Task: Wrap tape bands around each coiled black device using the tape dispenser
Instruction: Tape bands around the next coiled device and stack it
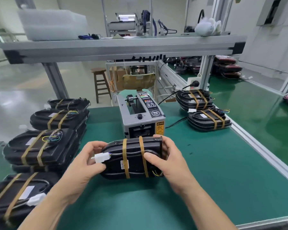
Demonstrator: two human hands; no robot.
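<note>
Left hand: the left hand [88, 161] is reaching in from the lower left on a bare forearm. Its fingers are curling over the far left end of the black device [133, 161] and its thumb is pressing the near edge, so it is clamping on the device.
Right hand: the right hand [166, 156] is coming in from the lower right. Its thumb is lying flat on the top face and its fingers are wrapping round the far right end, so it too is gripping the device.
White connector: the white connector [101, 157] is sticking out at the device's left end, between the left thumb and fingers.
Held device: it is sitting between both hands with its top face tilting toward the camera, low over the green surface [206, 180]. Whether its underside is touching cannot be told.
Tape bands: two tan tape bands [125, 158] are running side by side across the device's middle. The left one is crossing a small white label and the right one is lying just beside the right thumb.
Tape dispenser: the grey tape dispenser [140, 117] is standing just behind the device with its outlet facing the person.
Left stacks: the banded devices on the left [45, 146] are lying piled along the surface's left edge.
Right stacks: the banded devices on the right [206, 120] are resting beyond the dispenser.
</note>
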